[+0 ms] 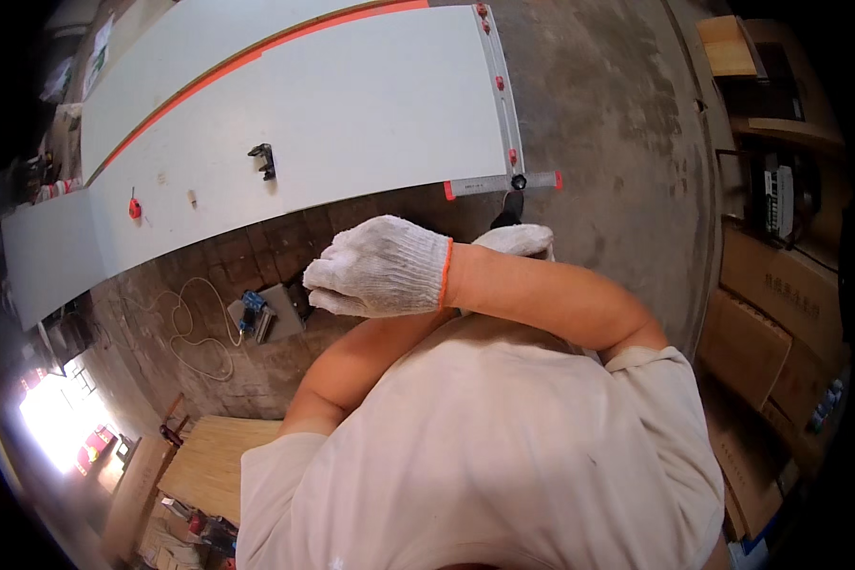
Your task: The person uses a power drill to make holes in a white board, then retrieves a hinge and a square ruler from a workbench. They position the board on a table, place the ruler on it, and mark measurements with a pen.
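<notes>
My forearms cross in front of my chest, the right one above the left. My right hand point(380, 268), in a white knit glove with an orange cuff, lies left of the middle with its fingers curled. Its palm side is turned away, so anything inside it is hidden. My left hand point(517, 242), gloved too, shows only in part beyond my right forearm; its fingers are not clear. Neither hand touches the large white board point(370, 104) in front of me. Along the board's right end lies a metal guide rail point(500, 104) with red clips, joined to a crosspiece point(484, 186) near a black knob.
A black clamp-like tool point(264, 161), a small tan piece point(193, 198) and a red tape measure point(135, 208) lie on the board. A blue corded power tool point(253, 304) rests below on the left. Cardboard boxes point(746, 347) line the right; a wood panel point(214, 465) is lower left.
</notes>
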A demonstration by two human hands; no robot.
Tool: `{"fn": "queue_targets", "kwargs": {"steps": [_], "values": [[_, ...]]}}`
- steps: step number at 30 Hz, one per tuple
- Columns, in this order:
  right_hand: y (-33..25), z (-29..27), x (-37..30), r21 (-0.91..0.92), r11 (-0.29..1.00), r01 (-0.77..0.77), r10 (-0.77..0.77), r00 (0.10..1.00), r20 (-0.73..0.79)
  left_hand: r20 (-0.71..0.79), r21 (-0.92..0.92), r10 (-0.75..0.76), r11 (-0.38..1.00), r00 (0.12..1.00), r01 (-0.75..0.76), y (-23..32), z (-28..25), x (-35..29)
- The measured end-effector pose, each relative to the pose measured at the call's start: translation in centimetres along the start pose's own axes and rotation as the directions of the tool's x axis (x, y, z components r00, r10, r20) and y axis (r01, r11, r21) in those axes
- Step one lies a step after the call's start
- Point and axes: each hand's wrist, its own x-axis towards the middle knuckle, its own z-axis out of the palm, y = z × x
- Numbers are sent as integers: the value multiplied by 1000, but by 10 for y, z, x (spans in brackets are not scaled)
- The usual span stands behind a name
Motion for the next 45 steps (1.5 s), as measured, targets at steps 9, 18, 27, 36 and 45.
{"fn": "queue_targets", "kwargs": {"steps": [9,18,27,36,45], "values": [[-1,8,-6,-4,1000,-16,16,1000,18,5,42,45,998,999,-45,6,1,-16],[9,-14,-26,30,999,-31,31,999,-24,-73,63,105,993,992,-101,5,-7,-20],[11,-110,-123,87,996,-33,46,987,-155,-725,515,132,755,676,405,-115,-145,-9],[40,-225,-228,126,988,87,-120,949,293,-925,-359,-375,916,65,178,-322,-210,-135],[87,-281,-293,169,967,189,-243,883,402,-883,-369,-453,832,124,414,-390,-58,-24]]}}
